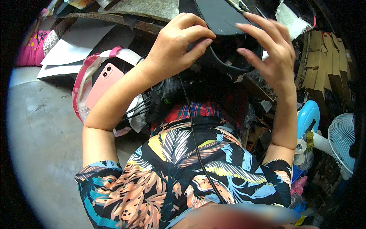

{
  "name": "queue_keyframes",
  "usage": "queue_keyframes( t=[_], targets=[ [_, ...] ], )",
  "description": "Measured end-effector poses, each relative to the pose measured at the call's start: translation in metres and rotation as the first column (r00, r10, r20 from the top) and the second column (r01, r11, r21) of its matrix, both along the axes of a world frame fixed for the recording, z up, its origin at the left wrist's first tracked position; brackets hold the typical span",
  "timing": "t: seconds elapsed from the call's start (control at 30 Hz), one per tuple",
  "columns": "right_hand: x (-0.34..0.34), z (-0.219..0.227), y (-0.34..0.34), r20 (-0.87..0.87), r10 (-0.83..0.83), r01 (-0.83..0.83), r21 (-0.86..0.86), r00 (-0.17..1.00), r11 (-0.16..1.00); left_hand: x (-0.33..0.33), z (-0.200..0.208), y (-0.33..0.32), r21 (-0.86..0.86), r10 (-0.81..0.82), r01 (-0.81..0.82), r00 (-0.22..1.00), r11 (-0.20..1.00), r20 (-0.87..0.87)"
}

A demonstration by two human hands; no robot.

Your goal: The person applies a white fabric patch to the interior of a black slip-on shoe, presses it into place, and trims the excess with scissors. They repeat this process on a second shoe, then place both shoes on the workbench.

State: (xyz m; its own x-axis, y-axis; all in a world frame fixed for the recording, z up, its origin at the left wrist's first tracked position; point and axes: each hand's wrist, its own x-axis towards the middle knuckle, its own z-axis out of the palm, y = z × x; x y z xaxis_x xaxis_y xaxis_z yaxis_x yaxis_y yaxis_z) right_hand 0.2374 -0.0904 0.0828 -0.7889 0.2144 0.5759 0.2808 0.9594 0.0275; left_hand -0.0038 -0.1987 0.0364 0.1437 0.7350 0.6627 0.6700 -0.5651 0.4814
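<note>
A flat dark-grey piece (219,17) with a rounded near end lies at the top, between my hands. Below it a black curved band (228,68) forms a loop. My left hand (179,42) is closed, its thumb and forefinger pinched together at the band's left end; the exact spot they grip is partly hidden. At the right side of the loop, my right hand (272,49) has its fingers spread and its thumb apart from them. Its fingertips are close to the edge of the grey piece, and nothing shows between them.
A pink phone (103,84) rests in a pink-and-white bag (78,95) beside my left forearm. White sheets (72,47) lie at the far left. Stacked brown cardboard pieces (324,65), a blue round object (308,116) and a white fan (343,141) stand right. A black cable (190,126) crosses my front.
</note>
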Motion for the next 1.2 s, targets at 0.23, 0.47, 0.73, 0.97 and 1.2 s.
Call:
queue_keyframes(
  t=[0.23, 0.47, 0.73, 0.97, 1.2],
  targets=[
    [-0.043, -0.006, 0.034, -0.022, 0.007, -0.018, -0.555, 1.0, 0.832, -0.009, 0.01, 0.029, -0.203, 0.101, -0.067, 0.982, 0.977, 0.162],
    [-0.044, 0.003, 0.033, -0.007, -0.022, 0.009, -0.764, 1.0, 0.645, -0.011, 0.01, 0.034, -0.217, 0.116, -0.063, 0.964, 0.974, 0.24],
    [-0.041, -0.004, 0.032, -0.065, -0.003, -0.045, -0.721, 0.998, 0.691, -0.012, 0.015, 0.04, -0.332, 0.107, 0.008, 0.939, 0.943, 0.327],
    [-0.041, -0.002, 0.027, 0.007, -0.038, 0.031, -0.726, 0.999, 0.687, -0.017, 0.005, 0.049, -0.366, 0.015, 0.238, 0.821, 0.9, 0.57],
    [-0.042, -0.008, 0.025, -0.051, -0.049, 0.007, -0.615, 0.997, 0.788, -0.013, 0.007, 0.036, -0.127, 0.093, -0.078, 0.988, 0.989, 0.122]
  ],
)
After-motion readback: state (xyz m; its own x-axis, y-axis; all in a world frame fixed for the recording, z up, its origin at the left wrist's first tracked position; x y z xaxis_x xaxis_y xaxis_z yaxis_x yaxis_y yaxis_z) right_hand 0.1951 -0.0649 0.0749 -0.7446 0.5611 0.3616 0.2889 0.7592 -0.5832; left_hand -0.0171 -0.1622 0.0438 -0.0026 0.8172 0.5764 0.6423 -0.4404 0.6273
